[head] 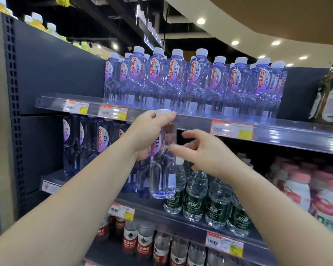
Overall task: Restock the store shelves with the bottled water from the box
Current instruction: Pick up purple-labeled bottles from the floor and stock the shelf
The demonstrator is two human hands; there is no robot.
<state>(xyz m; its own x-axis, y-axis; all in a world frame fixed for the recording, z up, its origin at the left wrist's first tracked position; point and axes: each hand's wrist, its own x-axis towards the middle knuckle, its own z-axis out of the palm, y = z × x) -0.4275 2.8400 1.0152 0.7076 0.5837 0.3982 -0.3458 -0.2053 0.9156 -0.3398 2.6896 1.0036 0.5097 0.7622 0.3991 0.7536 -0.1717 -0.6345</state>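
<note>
Left hand [149,129] raised in front of the shelving, fingers and thumb curled around the neck and upper part of a tall clear plastic water bottle with a white cap and purple label [162,160], held upright in the air. Bottle's cap level with the front edge of the upper dark metal shelf [277,135], its base hanging before the middle shelf [52,179]. Right hand [204,152] held just beside the bottle's right side, fingers spread and loosely bent, gripping nothing; whether the fingertips touched the plastic, impossible to tell. On the upper shelf, stood a long row of matching purple-labelled clear bottles with white caps [196,81], packed side by side, with bare shelf space to the left of them. More of the same bottles [85,143] ranged on the left part of the middle shelf, behind the left forearm. To the right on that shelf, small clear bottles with dark green labels [196,200], close together. Below, clear bottles with red labels [138,240] lined up on the lowest visible shelf. Orange-and-yellow price tags [112,113] clipped along the shelf edges.
</note>
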